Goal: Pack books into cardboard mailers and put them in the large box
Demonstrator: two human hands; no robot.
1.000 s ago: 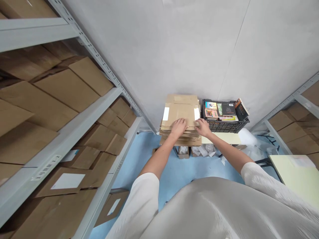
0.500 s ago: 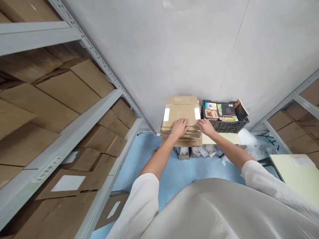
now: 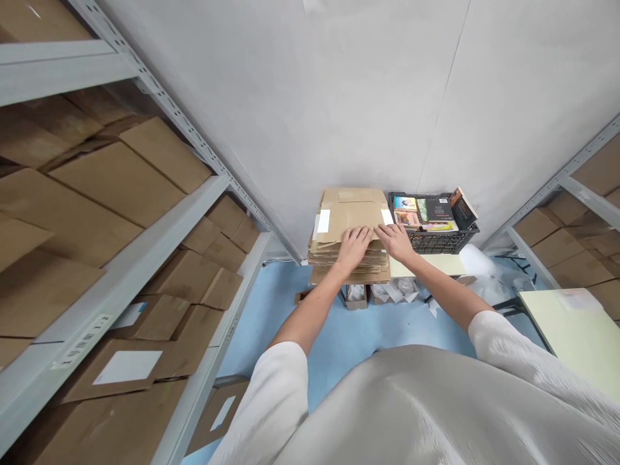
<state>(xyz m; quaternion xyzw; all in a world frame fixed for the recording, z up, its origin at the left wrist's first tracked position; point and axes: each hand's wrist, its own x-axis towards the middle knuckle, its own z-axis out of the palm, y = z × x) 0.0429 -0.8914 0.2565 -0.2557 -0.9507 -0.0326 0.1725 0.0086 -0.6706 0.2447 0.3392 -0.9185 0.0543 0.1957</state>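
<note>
A stack of flattened cardboard boxes (image 3: 349, 270) stands against the wall, and the top box (image 3: 356, 213) has white labels at both sides. My left hand (image 3: 356, 245) is closed over the front edge of the upper cardboard, fingers on top and thumb out of sight. Close to its right, my right hand (image 3: 394, 240) has its fingers bent together on the same edge near the right corner. The undersides of both hands are hidden. Right of the stack sits a black plastic crate (image 3: 433, 244) with several books (image 3: 440, 211) in it.
Metal shelving (image 3: 181, 223) full of cartons rises on the left, with another rack (image 3: 535, 255) on the right. A pale table (image 3: 574, 323) is at the lower right. Below the stack, small boxes (image 3: 357, 297) with white packing material stand on the blue floor (image 3: 378, 329).
My right hand has moved left along the front edge, from the corner to beside my left hand. My left hand has shifted slightly right. The view has turned a little.
</note>
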